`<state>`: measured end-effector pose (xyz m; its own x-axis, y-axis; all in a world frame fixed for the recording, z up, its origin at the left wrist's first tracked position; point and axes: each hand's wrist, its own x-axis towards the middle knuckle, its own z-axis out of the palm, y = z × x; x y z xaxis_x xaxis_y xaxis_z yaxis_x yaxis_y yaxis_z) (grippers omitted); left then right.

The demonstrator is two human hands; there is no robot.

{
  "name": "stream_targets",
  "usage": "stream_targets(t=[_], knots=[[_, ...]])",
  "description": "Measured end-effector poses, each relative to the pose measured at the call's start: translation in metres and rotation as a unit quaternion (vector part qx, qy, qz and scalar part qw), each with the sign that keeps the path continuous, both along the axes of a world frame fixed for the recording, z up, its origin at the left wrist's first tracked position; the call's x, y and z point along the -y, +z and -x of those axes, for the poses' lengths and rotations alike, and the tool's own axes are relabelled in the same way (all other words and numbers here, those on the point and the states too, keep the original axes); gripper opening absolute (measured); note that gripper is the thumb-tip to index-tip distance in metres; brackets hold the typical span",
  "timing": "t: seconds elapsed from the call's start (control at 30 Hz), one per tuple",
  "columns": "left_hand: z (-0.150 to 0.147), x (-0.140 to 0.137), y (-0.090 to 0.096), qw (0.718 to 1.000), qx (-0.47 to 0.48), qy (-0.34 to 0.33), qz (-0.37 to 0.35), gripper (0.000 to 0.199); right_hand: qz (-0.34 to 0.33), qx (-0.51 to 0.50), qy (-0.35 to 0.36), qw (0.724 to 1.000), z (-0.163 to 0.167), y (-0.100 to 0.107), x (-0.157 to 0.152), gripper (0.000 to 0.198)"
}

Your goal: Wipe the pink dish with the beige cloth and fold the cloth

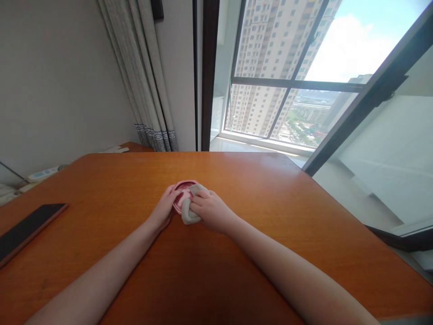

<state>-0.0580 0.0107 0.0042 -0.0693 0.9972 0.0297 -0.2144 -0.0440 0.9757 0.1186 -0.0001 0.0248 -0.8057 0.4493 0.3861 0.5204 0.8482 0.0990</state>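
Note:
A small pink bowl-like container [183, 208] with a raised rim is near the middle of the wooden table [237, 176]. My left hand [166, 205] grips its left side, thumb over the rim and fingers around the outside. In my right hand [212, 208] a light grey cloth [188, 215] is bunched, pressed against the right part of the pink container. One fold of the cloth hangs over the near rim. Cloth and fingers hide part of the container's inside.
A dark flat rectangular object [32, 225] lies at the table's left edge. Beyond the left edge is a white device [42, 174]. A grey curtain [142, 76] hangs behind the table, and a dark-framed window [291, 83] stands at the back right.

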Motion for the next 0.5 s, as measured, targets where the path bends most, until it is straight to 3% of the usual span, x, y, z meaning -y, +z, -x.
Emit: stream_targets(t=[0.17, 0.3, 0.4, 0.5], knots=[[-0.01, 0.01, 0.005, 0.996, 0.067, 0.065, 0.016, 0.031, -0.008, -0.064, -0.074, 0.995, 0.026, -0.001, 0.024, 0.01], [-0.019, 0.02, 0.012, 0.988, 0.141, 0.039, 0.04, 0.031, -0.017, -0.069, -0.134, 0.988, 0.032, 0.001, 0.03, 0.011], [-0.021, 0.022, 0.014, 0.988, 0.149, 0.006, 0.05, 0.031, -0.009, -0.042, -0.12, 0.992, 0.021, 0.004, 0.021, 0.011], [-0.018, 0.019, 0.013, 0.984, 0.157, -0.042, 0.078, 0.032, -0.007, 0.0, -0.056, 0.998, 0.008, 0.009, 0.011, 0.012]])
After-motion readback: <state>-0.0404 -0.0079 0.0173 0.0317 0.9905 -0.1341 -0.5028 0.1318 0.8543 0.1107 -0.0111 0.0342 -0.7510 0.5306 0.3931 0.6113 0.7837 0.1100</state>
